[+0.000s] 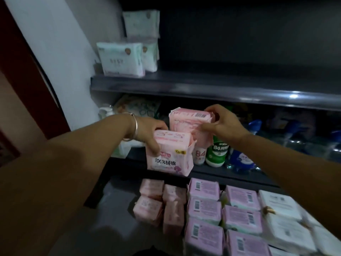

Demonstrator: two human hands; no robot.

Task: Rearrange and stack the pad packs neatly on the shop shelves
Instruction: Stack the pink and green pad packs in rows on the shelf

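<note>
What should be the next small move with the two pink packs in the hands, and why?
Probably lower both onto the pink stacks at the left of the bottom shelf. The left hand grips the upright pink pack and the right hand holds the second pink pack behind it; both are in the air, and the same colour lies below.

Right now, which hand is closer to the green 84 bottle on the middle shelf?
Right. The right hand holds a pink pad pack just above the green 84 bottle; the left hand grips another pink pack farther to its left.
</note>
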